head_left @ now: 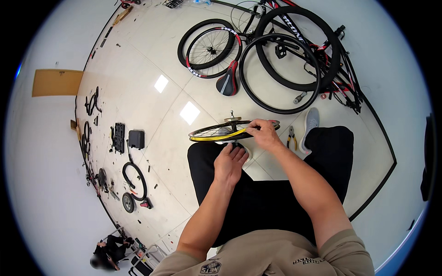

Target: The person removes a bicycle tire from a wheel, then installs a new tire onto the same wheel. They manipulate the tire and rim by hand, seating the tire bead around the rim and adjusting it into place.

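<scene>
A spoked bicycle wheel (207, 137) lies nearly flat above my knees, with a yellow strip (216, 138) along its rim and a metal hub (233, 119) on top. My right hand (262, 133) pinches the strip at the wheel's right part. Just under the rim, my left hand (231, 162) has its fingers apart and slightly curved; I see nothing held in it. Yellow-handled pliers (292, 137) lie on the floor right of the wheel, beside my grey shoe (310, 119).
Ahead lie a bicycle (329, 76), loose wheels (212, 50), a tyre (280, 112) and a saddle (226, 82). On the left are dark cases (136, 139), scattered parts (130, 203) and a co-worker (113, 250) beside a metal trolley (142, 257). A wall (41, 161) borders the floor.
</scene>
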